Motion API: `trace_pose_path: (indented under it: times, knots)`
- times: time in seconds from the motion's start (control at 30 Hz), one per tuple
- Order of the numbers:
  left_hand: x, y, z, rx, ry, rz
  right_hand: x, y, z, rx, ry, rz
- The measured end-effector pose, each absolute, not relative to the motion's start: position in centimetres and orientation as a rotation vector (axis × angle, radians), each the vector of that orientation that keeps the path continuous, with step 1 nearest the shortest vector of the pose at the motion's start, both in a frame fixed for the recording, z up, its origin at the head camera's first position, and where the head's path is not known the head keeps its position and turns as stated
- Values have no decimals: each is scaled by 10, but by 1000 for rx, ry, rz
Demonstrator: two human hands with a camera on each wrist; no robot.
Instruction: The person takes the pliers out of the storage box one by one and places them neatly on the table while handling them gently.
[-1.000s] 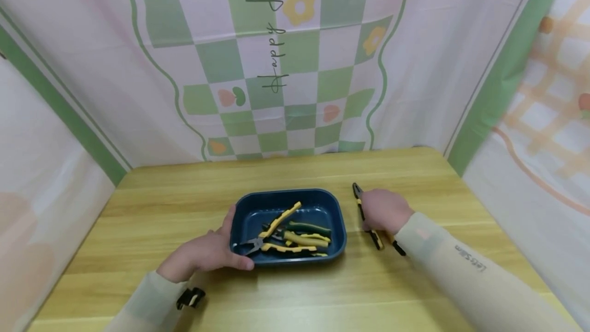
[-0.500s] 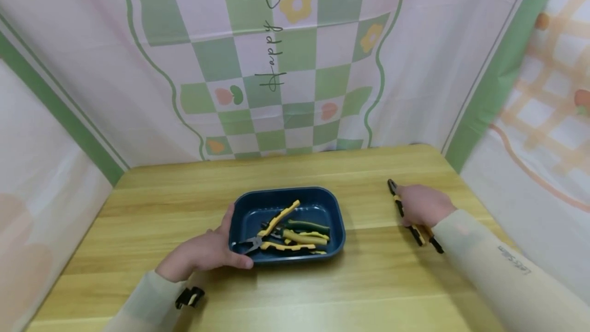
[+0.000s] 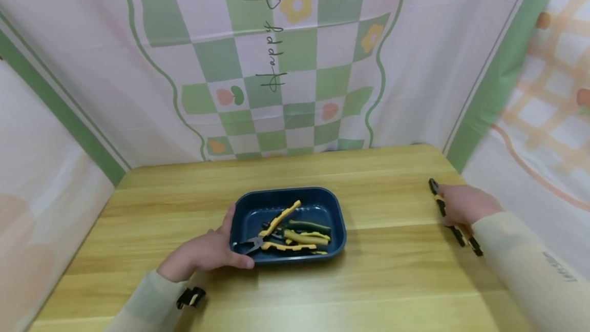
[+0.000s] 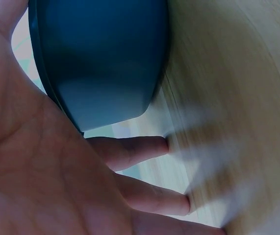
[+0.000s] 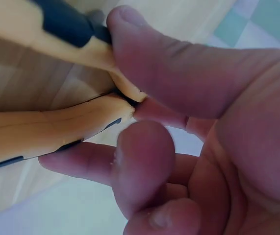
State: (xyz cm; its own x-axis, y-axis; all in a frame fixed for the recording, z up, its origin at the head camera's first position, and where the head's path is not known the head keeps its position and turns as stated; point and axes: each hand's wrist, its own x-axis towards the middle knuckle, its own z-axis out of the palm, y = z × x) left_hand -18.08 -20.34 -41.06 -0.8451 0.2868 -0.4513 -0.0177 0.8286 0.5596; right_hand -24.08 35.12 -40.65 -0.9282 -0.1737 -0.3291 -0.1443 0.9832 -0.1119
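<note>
At the right of the table in the head view, my right hand [image 3: 467, 204] grips a pair of pliers with yellow-and-black handles [image 3: 457, 235]. Their dark nose points away from me. In the right wrist view, thumb and fingers pinch the pliers [image 5: 56, 120] near where the two handles meet. My left hand [image 3: 207, 252] rests against the left end of a dark blue tray [image 3: 339, 219], thumb along its near side. The left wrist view shows its fingers extended beside the tray wall [image 4: 100, 58], tips on the table.
Inside the tray lie yellow-handled pliers [image 3: 295, 246] with spread handles, a dark green handle [image 3: 309, 227] and an olive handle [image 3: 305, 240], partly overlapping. The wooden table [image 3: 295, 296] meets a patterned curtain [image 3: 336, 86] at the back. Curtains also hang on both sides.
My right hand has moved right across the table with the pliers, away from the tray. The left hand and the tray have stayed in place.
</note>
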Motion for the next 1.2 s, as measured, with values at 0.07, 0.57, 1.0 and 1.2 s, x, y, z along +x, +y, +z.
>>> trace_pose_path:
  times: [0.07, 0.57, 1.0, 1.2]
  knots:
    - [-181, -204, -411, 201, 2473, 771, -241, 361, -407, -256, 2788, -110]
    - [-181, -205, -413, 218, 2459, 794, -243, 394, -405, -189, 2811, -101]
    - [-181, -205, -414, 223, 2467, 789, -243, 399, -406, -287, 2777, -126]
    - [-178, -205, -412, 226, 2471, 778, -242, 395, -403, -292, 2796, -76]
